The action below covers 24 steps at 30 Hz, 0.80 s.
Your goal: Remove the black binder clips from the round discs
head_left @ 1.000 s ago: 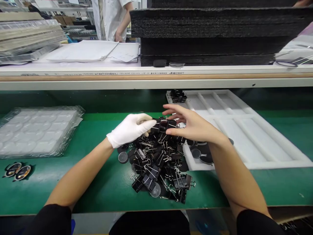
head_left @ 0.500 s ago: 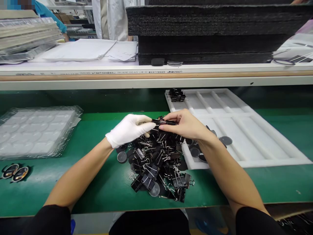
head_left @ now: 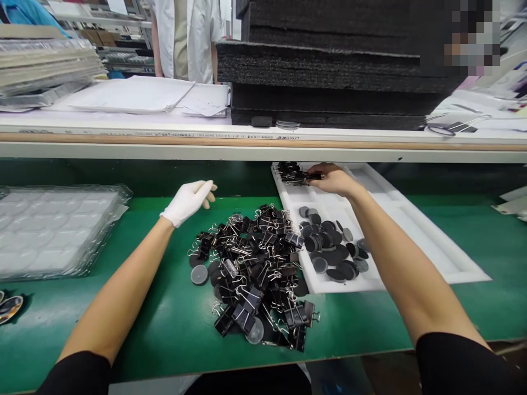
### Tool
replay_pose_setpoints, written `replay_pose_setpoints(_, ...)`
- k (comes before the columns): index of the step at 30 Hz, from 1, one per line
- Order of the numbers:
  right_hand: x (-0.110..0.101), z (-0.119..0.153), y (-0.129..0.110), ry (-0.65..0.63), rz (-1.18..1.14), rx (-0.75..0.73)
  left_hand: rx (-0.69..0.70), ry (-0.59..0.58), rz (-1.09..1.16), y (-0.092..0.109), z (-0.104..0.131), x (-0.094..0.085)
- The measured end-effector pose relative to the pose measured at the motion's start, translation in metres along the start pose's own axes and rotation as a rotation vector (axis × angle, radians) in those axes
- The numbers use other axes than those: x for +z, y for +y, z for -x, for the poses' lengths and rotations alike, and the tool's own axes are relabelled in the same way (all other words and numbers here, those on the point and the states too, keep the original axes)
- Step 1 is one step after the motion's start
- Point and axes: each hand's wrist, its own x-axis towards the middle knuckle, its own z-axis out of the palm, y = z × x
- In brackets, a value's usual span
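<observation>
My left hand point(head_left: 190, 201), in a white glove, hovers left of the pile of black binder clips point(head_left: 263, 258), its fingers loosely curled and a little apart, with nothing in them. At the back left compartment of the white tray point(head_left: 415, 241), my bare right hand point(head_left: 329, 178) grips a black binder clip point(head_left: 313, 176). That clip is beside other clips point(head_left: 288, 169) in the same compartment. Round dark and clear discs point(head_left: 329, 238) lie in the tray's front left compartment. One clear disc point(head_left: 199, 275) rests at the pile's left edge.
Stacked clear plastic trays point(head_left: 57, 225) are at the left, with sunglasses lenses point(head_left: 10, 308) in front. A white shelf edge point(head_left: 164, 151) crosses behind, bearing papers point(head_left: 132, 94) and black foam sheets point(head_left: 329, 71). A person in a white coat point(head_left: 200, 41) stands beyond.
My right hand has moved back and right to the tray, taking the clip along. My left hand has let go and drawn back to the left. The camera view has shifted slightly.
</observation>
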Motion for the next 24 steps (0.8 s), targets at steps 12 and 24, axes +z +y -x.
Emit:
replay_pose_setpoints(12,0.057,-0.04,0.044,0.052,0.14,-0.045,-0.064,0.06,0.28,-0.063,-0.017,0.012)
replay_pose_setpoints(24,0.015,0.009,0.018,-0.074,0.279,0.003,-0.042,0.149,0.397,-0.066,-0.012,0.009)
